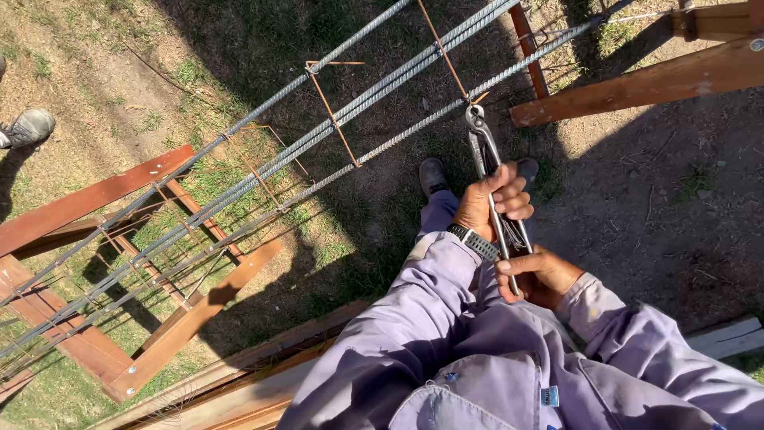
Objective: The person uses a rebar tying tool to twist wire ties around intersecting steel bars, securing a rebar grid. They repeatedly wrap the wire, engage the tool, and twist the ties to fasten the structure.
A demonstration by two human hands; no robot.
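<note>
The pincers [495,179], a long metal tool with two thin handles, point away from the person, and their small head bites at the place where a thin rusty tie wire [446,56] crosses the nearest steel bar [414,127]. The left hand [492,209] is closed around the handles near their middle, with the fingers wrapped over them. The right hand [537,275] is closed on the lower ends of the handles, the thumb lying on top. A dark wristwatch [475,241] sits on the left wrist, and both arms wear pale purple sleeves [414,318].

Several ribbed steel bars run side by side from the lower left to the upper right, and they form a long cage. Thin rusty stirrups [334,111] go around the bars at some places. On the left the cage rests on a wooden trestle [159,263] made of reddish boards. Another wooden support [645,84] stands at the upper right, and the bars pass just beside it. Wooden planks [239,390] lie along the bottom edge, near the person's body.

Under the bars, the person's two dark shoes [434,175] stand on the ground. Another grey shoe [28,127], of a different person, shows at the left edge.

The ground [660,223] is dry earth with patches of short grass. Strong sun makes dark shadows across it.
</note>
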